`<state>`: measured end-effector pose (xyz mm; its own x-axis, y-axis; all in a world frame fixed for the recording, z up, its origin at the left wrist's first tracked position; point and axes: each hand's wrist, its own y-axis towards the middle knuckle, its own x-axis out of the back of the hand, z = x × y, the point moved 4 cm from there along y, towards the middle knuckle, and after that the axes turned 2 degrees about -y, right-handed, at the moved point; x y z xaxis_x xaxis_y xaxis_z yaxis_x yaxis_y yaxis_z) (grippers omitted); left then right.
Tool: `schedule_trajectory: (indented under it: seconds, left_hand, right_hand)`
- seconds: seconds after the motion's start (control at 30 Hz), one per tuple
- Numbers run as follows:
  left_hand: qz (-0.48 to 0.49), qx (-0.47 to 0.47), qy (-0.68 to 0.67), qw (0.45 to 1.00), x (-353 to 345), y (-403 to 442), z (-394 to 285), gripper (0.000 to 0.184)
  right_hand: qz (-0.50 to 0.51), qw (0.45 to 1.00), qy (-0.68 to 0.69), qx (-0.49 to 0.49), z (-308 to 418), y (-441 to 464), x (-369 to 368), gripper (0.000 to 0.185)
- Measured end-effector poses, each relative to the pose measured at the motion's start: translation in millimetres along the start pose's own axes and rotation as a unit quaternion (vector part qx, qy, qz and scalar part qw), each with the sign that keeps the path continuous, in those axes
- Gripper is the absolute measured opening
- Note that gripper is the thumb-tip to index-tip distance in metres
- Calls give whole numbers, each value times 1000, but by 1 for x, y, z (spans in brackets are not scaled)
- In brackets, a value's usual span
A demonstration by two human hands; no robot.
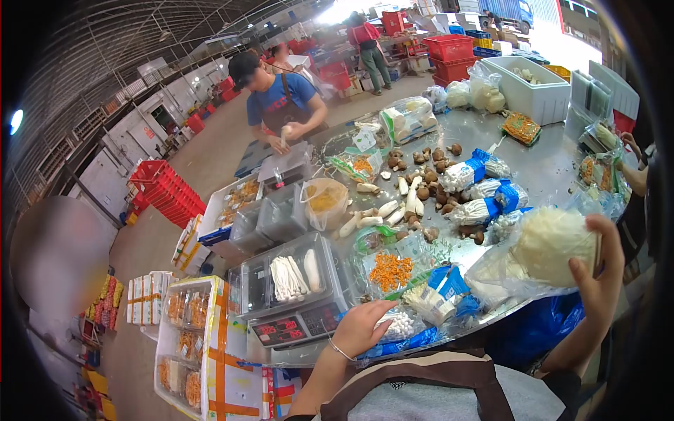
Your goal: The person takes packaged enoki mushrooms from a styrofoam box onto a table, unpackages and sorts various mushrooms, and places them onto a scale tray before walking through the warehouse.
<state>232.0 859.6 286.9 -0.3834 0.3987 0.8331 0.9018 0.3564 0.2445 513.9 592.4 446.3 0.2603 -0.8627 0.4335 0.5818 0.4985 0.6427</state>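
Observation:
My left hand is stretched out above the table's near edge with its fingers apart. Just beside it lies a pack of small white mushrooms, and a blue-printed pack of enoki mushrooms is a little farther right. On the right, my right hand grips a clear plastic bag with pale, whitish contents, whose kind I cannot make out. Left of my left hand, a clear tray sits on a digital scale with enoki and a thick white mushroom stem in it. Orange shreds lie on plastic nearby.
Loose brown mushrooms and king oyster mushrooms cover mid-table. Stacked clear trays stand at the left. A foam box of packed trays is below left. Across the table a person in a blue shirt handles a mushroom; another person's arm reaches in from the right.

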Motion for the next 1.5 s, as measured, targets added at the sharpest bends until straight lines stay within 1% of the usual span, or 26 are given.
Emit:
schedule_trajectory:
  seconds: [0.1, 0.17, 0.3, 0.33, 0.37, 0.4, 0.47, 0.5, 0.53, 0.6, 0.63, 0.67, 0.7, 0.8, 0.9, 0.93, 1.07, 1.17, 1.2, 1.23, 1.27, 1.3, 1.37, 1.43, 1.47, 1.5]
  left_hand:
    - [0, 7, -42, 999, 1, -5, 1, 37]
    - [6, 22, -92, 996, 4, -4, -4, 37]
    - [23, 5, -231, 973, 6, 13, -33, 37]
    - [58, -3, -254, 965, 5, 19, -40, 44]
    - [40, -8, -324, 945, 2, 27, -43, 48]
    - [19, -13, -392, 920, -4, 34, -47, 52]
    - [-36, -21, -513, 858, -10, 46, -45, 61]
    - [-70, -25, -566, 821, -13, 51, -36, 66]
    - [-103, -31, -617, 780, -13, 54, -30, 71]
    - [-153, 12, -676, 721, -10, 51, -21, 76]
    - [-179, 34, -702, 688, -7, 50, -15, 78]
    - [-200, 85, -711, 668, -13, 43, -5, 74]
    - [-222, 97, -720, 650, -19, 39, 4, 72]
    - [-277, 145, -750, 583, -31, 27, 24, 63]
    - [-298, 156, -721, 606, -30, 21, 37, 60]
    - [-291, 153, -717, 615, -28, 20, 39, 60]
    - [-274, 128, -652, 696, -25, 16, 46, 75]
    - [-251, 115, -572, 773, -23, 12, 48, 92]
    - [-251, 105, -545, 793, -23, 12, 46, 97]
    - [-251, 95, -517, 813, -22, 12, 45, 102]
    - [-240, 90, -452, 854, -25, 12, 49, 106]
    - [-234, 81, -432, 867, -25, 13, 50, 107]
    - [-223, 63, -389, 892, -25, 15, 49, 107]
    - [-222, 68, -388, 892, -27, 14, 52, 107]
    - [-221, 71, -387, 893, -29, 14, 53, 107]
    - [-227, 69, -390, 890, -32, 13, 57, 106]
  right_hand:
    - [-49, 987, -97, 122, 20, 15, 18, 53]
    - [-99, 978, -103, 152, 19, 20, 31, 52]
    - [-169, 971, 57, 162, 54, 33, -10, 55]
    - [-193, 962, 131, 141, 61, 32, -39, 57]
    - [-188, 948, 234, 110, 59, 31, -67, 57]
    - [-194, 927, 317, 44, 57, 28, -100, 54]
    - [-67, 881, 460, -91, 60, 20, -160, 42]
    - [-39, 876, 467, -112, 57, 15, -190, 39]
    - [-4, 823, 545, -163, 53, 5, -220, 38]
    - [31, 786, 574, -227, 42, -25, -267, 39]
    - [44, 771, 587, -244, 41, -39, -281, 44]
    - [59, 762, 591, -258, 38, -51, -291, 48]
    - [75, 751, 597, -273, 37, -61, -299, 51]
    - [141, 793, 537, -252, 32, -83, -310, 62]
    - [228, 795, 498, -259, 30, -87, -309, 73]
    - [250, 781, 507, -264, 25, -87, -311, 84]
    - [317, 792, 490, -181, 8, -80, -317, 90]
    - [347, 789, 480, -162, 1, -78, -317, 88]
    - [361, 774, 487, -181, -3, -80, -317, 81]
    - [382, 800, 436, -157, -8, -82, -316, 79]
    - [401, 821, 384, -131, -14, -83, -316, 77]
    - [419, 839, 331, -103, -20, -84, -317, 75]
    - [395, 860, 316, -64, -25, -83, -318, 71]
    - [389, 877, 281, -12, -29, -82, -319, 71]
    - [375, 887, 267, 32, -33, -82, -321, 66]
    - [367, 885, 285, 20, -32, -78, -321, 64]
